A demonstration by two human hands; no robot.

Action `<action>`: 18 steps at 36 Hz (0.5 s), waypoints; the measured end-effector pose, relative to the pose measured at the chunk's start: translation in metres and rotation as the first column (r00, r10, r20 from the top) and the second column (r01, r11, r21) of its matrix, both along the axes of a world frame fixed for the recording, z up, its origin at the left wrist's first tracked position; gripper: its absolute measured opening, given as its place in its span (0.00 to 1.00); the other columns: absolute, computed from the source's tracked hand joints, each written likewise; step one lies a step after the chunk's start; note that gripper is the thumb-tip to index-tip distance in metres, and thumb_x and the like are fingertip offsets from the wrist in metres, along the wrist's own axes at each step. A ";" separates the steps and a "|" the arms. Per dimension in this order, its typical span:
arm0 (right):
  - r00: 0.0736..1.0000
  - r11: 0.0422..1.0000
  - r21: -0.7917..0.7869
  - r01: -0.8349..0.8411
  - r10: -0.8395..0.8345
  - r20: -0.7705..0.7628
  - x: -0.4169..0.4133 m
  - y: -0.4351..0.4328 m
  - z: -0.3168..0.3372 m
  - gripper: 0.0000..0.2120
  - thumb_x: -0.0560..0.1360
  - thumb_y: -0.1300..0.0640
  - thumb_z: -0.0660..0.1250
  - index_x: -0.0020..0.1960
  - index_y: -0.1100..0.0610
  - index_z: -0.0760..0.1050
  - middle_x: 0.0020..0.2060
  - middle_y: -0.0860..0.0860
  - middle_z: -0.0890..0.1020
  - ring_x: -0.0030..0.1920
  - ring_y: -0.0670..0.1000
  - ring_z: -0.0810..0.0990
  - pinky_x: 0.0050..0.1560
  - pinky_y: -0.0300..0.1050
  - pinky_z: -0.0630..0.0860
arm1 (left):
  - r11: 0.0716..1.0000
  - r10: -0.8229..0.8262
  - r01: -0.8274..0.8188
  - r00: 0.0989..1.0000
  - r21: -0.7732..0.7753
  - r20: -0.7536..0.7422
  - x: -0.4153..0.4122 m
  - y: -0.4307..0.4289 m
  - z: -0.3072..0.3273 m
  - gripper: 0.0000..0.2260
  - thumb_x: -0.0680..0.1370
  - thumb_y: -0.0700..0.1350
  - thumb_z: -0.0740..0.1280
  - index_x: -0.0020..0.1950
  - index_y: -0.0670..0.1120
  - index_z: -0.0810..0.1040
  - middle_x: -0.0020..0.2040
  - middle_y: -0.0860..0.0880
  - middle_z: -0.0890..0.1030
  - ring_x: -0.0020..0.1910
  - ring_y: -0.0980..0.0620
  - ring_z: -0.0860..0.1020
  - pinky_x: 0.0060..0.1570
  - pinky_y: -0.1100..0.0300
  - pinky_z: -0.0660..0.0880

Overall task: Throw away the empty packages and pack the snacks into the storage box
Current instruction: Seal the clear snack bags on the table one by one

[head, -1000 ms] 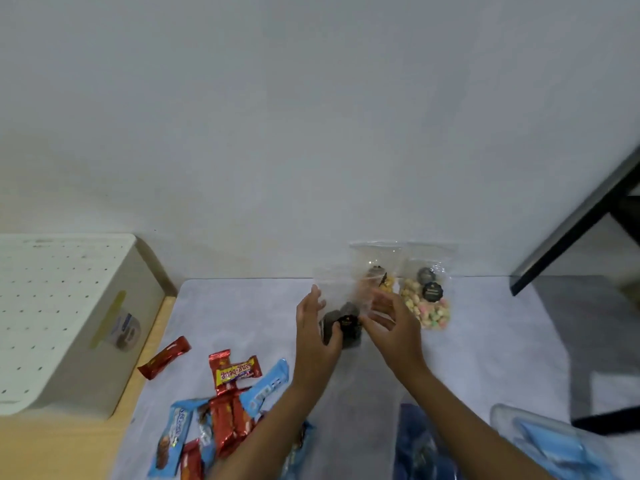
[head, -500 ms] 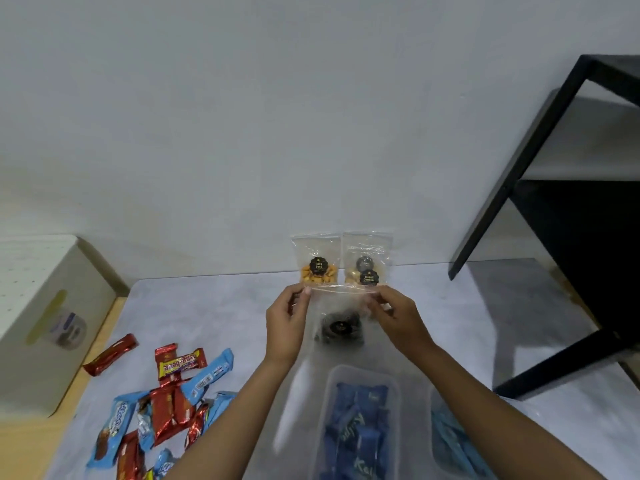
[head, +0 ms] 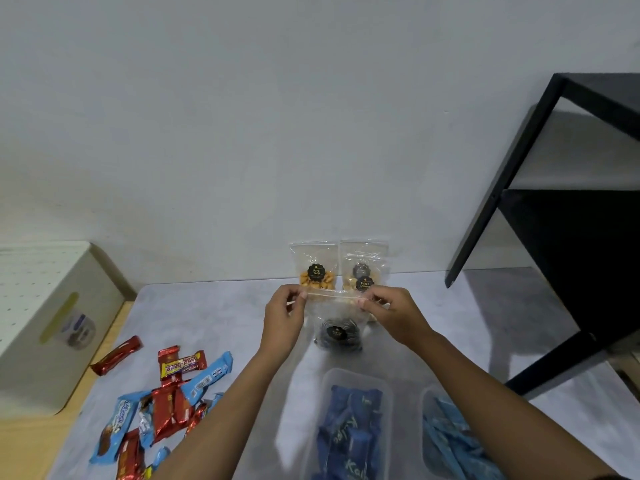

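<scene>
Pinching the top edge of the clear snack pouch (head: 337,336), left hand (head: 282,318) and right hand (head: 398,315) hold it just behind the part-filled storage box (head: 346,373), while wrapped bars (head: 166,396) lie unpacked on the table (head: 207,306).

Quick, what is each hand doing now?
Left hand: pinches the top edge of the clear plastic bag of dark cookies.
Right hand: pinches the same bag's top edge.
</scene>
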State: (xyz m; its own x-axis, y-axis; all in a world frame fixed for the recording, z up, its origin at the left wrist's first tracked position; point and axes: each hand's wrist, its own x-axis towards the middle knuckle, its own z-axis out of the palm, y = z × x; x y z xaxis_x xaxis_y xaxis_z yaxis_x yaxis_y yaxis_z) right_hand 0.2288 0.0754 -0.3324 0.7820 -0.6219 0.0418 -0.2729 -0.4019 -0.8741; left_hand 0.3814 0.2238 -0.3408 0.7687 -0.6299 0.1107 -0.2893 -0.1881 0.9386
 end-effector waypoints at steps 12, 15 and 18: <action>0.998 0.998 -0.061 0.033 -0.036 -0.054 0.000 -0.007 0.001 0.06 0.72 0.55 0.68 0.36 0.52 0.77 0.31 0.50 0.78 0.34 0.47 0.72 0.37 0.45 0.70 | 0.999 0.008 -0.012 0.994 0.032 0.111 -0.004 -0.008 0.000 0.05 0.78 0.37 0.61 0.44 0.45 0.74 0.41 0.55 0.75 0.43 0.58 0.74 0.44 0.64 0.71; 0.999 0.995 -0.098 0.019 -0.024 -0.046 0.001 -0.007 0.006 0.06 0.71 0.58 0.68 0.35 0.53 0.77 0.31 0.49 0.80 0.34 0.48 0.74 0.38 0.47 0.73 | 1.000 0.004 -0.007 0.994 0.027 0.107 -0.004 -0.009 -0.001 0.05 0.78 0.38 0.61 0.44 0.45 0.74 0.41 0.54 0.76 0.43 0.58 0.74 0.44 0.63 0.71; 0.999 0.993 -0.117 0.009 -0.014 -0.043 0.002 -0.008 0.010 0.09 0.70 0.59 0.67 0.33 0.50 0.77 0.31 0.45 0.80 0.35 0.48 0.76 0.38 0.48 0.73 | 1.000 -0.001 -0.001 0.996 0.023 0.094 -0.005 -0.009 -0.001 0.05 0.78 0.39 0.61 0.44 0.47 0.74 0.41 0.54 0.76 0.43 0.57 0.74 0.44 0.62 0.72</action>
State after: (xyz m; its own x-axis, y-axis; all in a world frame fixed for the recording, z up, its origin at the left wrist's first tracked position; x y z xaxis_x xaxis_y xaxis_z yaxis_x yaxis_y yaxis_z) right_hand 0.2304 0.0676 -0.3227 0.7778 -0.6234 0.0807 -0.3144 -0.4970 -0.8088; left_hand 0.3761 0.2145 -0.3421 0.7557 -0.6331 0.1678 -0.3760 -0.2096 0.9026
